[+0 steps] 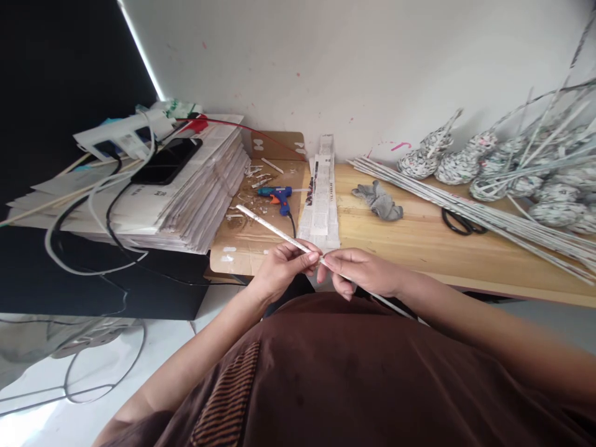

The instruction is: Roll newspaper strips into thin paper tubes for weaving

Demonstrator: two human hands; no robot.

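White rolled paper, by the look of it, makes up the paper stick (270, 228), which slants across the near side of the glue gun (282, 196). Its upper end is raised to the left of the gun and nearer the person; the other end runs away to the right, past the hands and toward the lap, looking slimmer there. Whether that is one piece or two joined, I cannot tell.

Both hands are on it, nearer the person than the gun. The left hand (283, 264) grips the thicker length with its thumb along the top; the right hand (367, 270) pinches it just beside those fingertips, with its lower fingers loosely curled.

It should feel very light, fairly stiff along its length, dry rather than slippery. A hard squeeze would probably flatten it, and a sideways bend would likely leave a crease. Best hold: a soft thumb-and-finger pinch, both hands close together so the stretch between them stays straight, and nothing tugging on the long free ends.

Right of the gun lie newspaper strips (321, 214), then, farther right on the counter (367, 245), a bundle of similar sticks (447, 202).
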